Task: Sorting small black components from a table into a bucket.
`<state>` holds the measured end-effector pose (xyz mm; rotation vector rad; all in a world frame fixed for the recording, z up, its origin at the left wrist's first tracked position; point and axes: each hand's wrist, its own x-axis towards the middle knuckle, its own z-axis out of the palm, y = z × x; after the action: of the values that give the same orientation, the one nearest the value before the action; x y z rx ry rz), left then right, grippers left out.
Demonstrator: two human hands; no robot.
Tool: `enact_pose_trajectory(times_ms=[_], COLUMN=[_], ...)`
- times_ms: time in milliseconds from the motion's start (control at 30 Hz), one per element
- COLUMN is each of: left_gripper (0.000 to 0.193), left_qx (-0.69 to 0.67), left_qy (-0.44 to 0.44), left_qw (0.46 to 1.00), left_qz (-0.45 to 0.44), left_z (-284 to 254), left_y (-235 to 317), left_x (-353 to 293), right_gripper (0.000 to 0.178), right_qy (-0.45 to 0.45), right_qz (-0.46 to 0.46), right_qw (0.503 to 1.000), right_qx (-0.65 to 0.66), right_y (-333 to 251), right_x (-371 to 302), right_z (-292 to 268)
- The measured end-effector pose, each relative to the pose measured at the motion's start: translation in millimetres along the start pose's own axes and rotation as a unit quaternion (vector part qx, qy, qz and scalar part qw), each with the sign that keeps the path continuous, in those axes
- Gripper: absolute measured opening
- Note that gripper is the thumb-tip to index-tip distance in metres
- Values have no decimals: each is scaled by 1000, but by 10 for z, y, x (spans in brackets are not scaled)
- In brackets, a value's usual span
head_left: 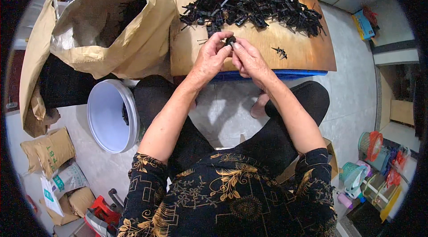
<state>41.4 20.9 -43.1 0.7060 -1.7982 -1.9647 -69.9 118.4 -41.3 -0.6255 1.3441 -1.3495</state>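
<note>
Over the near edge of a wooden board, my left hand and my right hand meet around a small black plastic part. Fingers and thumbs of both hands pinch it, and they hide most of its shape. Farther back on the board lies a heap of black plastic parts with thin stems. A small spiky black piece lies apart from the heap, to the right of my right hand.
At left gapes a large brown paper sack with dark contents. Below it, a white bucket holds a few black pieces. Brown packages and a red object sit at lower left. Mixed household items crowd the lower right.
</note>
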Motion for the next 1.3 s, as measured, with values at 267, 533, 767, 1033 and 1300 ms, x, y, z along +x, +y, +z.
enact_pose_trajectory(times_ms=[267,533,767,1033,1300], left_gripper=[30,28,27,30,32], left_qx=[-11,42,150,249,513], left_qy=[25,76,126,226,381], left_qw=[1000,993,974,922,765], left_qz=[-2,85,119,192,79], left_z=[62,87,-7,-514,-2132], left_y=[25,-124,-164,634,539], left_x=[22,91,98,-665,-2146], right_gripper=[23,30,28,47,34], right_qy=[5,-6,-22,189,328], right_qz=[-6,21,70,-104,-109], right_qw=[999,992,995,891,763], right_qx=[45,120,66,-399,-545], right_y=[-26,-2,-77,-186,115], right_x=[45,139,308,638,862], right_z=[35,36,28,-668,-765])
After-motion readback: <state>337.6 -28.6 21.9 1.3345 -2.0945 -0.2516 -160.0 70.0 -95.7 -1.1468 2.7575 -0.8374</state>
